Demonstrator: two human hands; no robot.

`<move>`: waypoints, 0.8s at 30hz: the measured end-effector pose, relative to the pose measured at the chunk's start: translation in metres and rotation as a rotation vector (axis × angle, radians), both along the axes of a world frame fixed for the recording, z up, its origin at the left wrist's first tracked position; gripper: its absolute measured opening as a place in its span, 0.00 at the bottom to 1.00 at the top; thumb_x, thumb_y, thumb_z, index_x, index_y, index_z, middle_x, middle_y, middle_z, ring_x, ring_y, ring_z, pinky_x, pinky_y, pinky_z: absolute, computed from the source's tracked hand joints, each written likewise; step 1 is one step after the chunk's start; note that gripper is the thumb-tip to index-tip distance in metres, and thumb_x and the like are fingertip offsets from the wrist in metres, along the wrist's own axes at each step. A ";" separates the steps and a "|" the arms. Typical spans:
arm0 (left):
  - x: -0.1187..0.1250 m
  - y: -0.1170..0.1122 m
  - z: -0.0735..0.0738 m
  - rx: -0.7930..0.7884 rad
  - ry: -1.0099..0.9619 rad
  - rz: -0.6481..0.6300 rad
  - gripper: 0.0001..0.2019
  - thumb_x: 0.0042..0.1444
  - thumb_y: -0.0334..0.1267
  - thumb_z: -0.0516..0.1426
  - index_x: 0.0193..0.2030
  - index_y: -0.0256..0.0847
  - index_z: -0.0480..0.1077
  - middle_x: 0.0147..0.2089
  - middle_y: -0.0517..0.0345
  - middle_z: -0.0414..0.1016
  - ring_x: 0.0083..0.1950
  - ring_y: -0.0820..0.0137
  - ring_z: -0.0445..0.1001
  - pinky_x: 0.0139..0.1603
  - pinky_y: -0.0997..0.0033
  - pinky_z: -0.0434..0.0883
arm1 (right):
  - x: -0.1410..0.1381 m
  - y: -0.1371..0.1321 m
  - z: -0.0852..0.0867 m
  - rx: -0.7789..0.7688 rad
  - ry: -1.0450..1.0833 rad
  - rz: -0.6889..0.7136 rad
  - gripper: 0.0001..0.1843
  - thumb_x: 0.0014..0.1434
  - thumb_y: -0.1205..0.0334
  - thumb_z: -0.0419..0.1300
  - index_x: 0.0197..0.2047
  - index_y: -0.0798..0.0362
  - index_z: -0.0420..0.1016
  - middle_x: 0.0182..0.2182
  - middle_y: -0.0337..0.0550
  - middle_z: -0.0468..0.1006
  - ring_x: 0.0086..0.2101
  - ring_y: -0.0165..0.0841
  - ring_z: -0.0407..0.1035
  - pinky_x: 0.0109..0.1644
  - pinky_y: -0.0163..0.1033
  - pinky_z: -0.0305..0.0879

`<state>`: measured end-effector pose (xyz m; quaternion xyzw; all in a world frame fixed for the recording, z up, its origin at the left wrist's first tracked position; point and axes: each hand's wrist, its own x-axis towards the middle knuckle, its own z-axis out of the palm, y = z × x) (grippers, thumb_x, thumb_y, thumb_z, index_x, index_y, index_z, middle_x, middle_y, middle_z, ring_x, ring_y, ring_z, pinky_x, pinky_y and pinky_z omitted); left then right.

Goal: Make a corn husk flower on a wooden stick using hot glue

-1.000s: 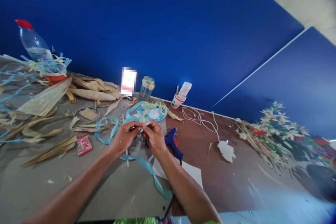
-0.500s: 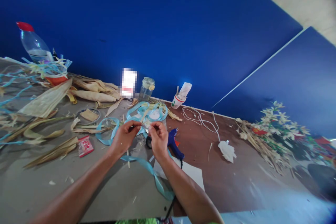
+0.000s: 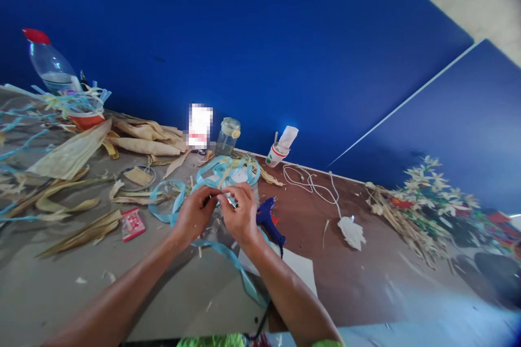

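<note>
Fingers bent in a pinch, my left hand (image 3: 196, 210) meets my right hand (image 3: 239, 210) over the middle of the table. A narrow pale strip of dried husk (image 3: 223, 178) shows just above the fingertips, which hide most of what they grip. My right hand's thumb and forefinger are pinched against the left fingertips. Behind the hands lie loops of light blue ribbon (image 3: 203, 171); a longer blue ribbon tail (image 3: 228, 256) curves below them. Close to the right wrist lies a blue glue gun (image 3: 268, 221), partly over a white sheet (image 3: 299, 268).
Dried husks (image 3: 146, 146) and a red packet (image 3: 132, 224) lie on the left. Along the blue panel stand a red-capped bottle (image 3: 51, 65), a lidded jar (image 3: 228, 135) and a paper cup (image 3: 277, 156). A white cable (image 3: 313, 187) and white flowers (image 3: 427, 184) are to the right.
My hands have drawn closer together and the right hand has turned over the left fingertips. The pale piece between them is now mostly covered.
</note>
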<state>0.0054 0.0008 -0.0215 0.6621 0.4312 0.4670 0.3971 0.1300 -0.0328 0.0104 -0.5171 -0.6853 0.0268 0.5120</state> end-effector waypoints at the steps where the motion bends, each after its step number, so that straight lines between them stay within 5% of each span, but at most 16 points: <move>1: 0.000 0.000 0.000 0.000 -0.002 -0.002 0.10 0.53 0.36 0.53 0.37 0.39 0.75 0.34 0.56 0.73 0.37 0.67 0.71 0.39 0.69 0.65 | 0.000 0.000 0.001 -0.003 0.002 0.004 0.03 0.55 0.67 0.58 0.34 0.52 0.73 0.29 0.43 0.73 0.34 0.34 0.67 0.41 0.40 0.62; 11: 0.001 -0.004 0.012 -0.182 -0.175 0.006 0.08 0.49 0.38 0.58 0.34 0.38 0.74 0.27 0.60 0.71 0.29 0.72 0.67 0.30 0.75 0.61 | 0.006 0.005 -0.001 -0.174 0.327 0.000 0.05 0.54 0.64 0.56 0.28 0.54 0.69 0.26 0.38 0.69 0.28 0.28 0.63 0.33 0.34 0.60; 17: 0.001 -0.003 0.018 -0.400 -0.333 -0.083 0.11 0.44 0.41 0.60 0.34 0.36 0.73 0.17 0.68 0.59 0.19 0.78 0.54 0.21 0.77 0.50 | 0.007 0.010 -0.003 -0.351 0.647 0.054 0.07 0.51 0.59 0.59 0.28 0.55 0.70 0.23 0.35 0.68 0.25 0.27 0.60 0.30 0.33 0.57; 24: 0.001 -0.004 0.022 -0.501 -0.409 -0.130 0.13 0.42 0.41 0.63 0.32 0.36 0.73 0.20 0.66 0.63 0.19 0.80 0.56 0.21 0.78 0.54 | 0.007 0.015 -0.003 -0.496 0.999 0.145 0.09 0.45 0.59 0.63 0.23 0.55 0.70 0.16 0.30 0.62 0.20 0.23 0.51 0.25 0.32 0.48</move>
